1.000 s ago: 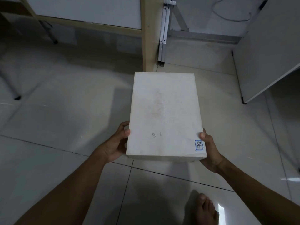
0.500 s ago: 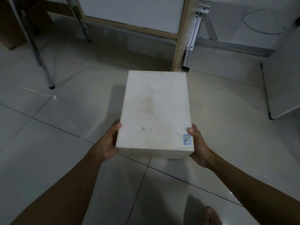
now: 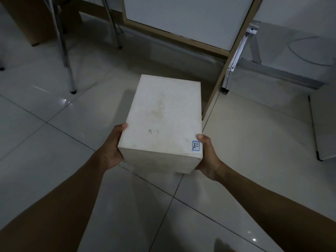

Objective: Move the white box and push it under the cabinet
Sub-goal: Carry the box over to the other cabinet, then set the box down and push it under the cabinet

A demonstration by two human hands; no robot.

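Observation:
The white box (image 3: 163, 117) is a plain rectangular carton with "9-2" written on its lid and a small blue-edged label at its near right corner. It hangs above the tiled floor, tilted slightly. My left hand (image 3: 111, 148) grips its near left side, thumb on the lid edge. My right hand (image 3: 207, 155) grips the near right corner, thumb beside the label. The cabinet (image 3: 181, 20), white panels in a wooden frame, stands just beyond the box, raised off the floor with a dark gap (image 3: 163, 51) beneath it.
Chrome chair legs (image 3: 65, 51) stand on the floor at the left, with a brown cardboard box (image 3: 36, 20) behind them. A metal folding frame (image 3: 236, 57) leans beside the cabinet's wooden post. A white board (image 3: 325, 124) leans at the right edge. A cable (image 3: 309, 59) lies on the tiles.
The view has swung so the cabinet and its gap now sit more to the centre and right. The box, held in both hands, has dropped lower and nearer the floor. The foot has left view.

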